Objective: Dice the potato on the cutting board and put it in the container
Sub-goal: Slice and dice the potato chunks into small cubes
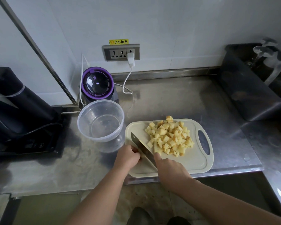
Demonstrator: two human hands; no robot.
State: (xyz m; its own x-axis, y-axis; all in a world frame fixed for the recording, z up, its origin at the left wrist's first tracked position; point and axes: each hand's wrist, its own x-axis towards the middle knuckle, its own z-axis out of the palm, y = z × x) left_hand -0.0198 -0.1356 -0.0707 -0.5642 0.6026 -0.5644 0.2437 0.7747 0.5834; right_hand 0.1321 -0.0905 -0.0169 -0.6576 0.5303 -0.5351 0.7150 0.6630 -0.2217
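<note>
A pile of diced yellow potato (169,137) lies on the cream cutting board (195,161), toward its far side. An empty clear plastic container (79,127) stands just left of the board. A knife (137,142) lies slanted across the board's left part, tip pointing away from me. My right hand (170,169) grips its handle, which the hand hides, and the index finger stretches along the blade to the nearest potato pieces. My left hand (128,157) is at the blade's left side, fingers curled onto it.
A purple-lidded blender (96,83) stands behind the container. A black appliance (19,114) fills the left of the steel counter (177,101). A white charger cable (128,78) hangs from the wall socket (121,52). A dark bin (243,88) sits at the right.
</note>
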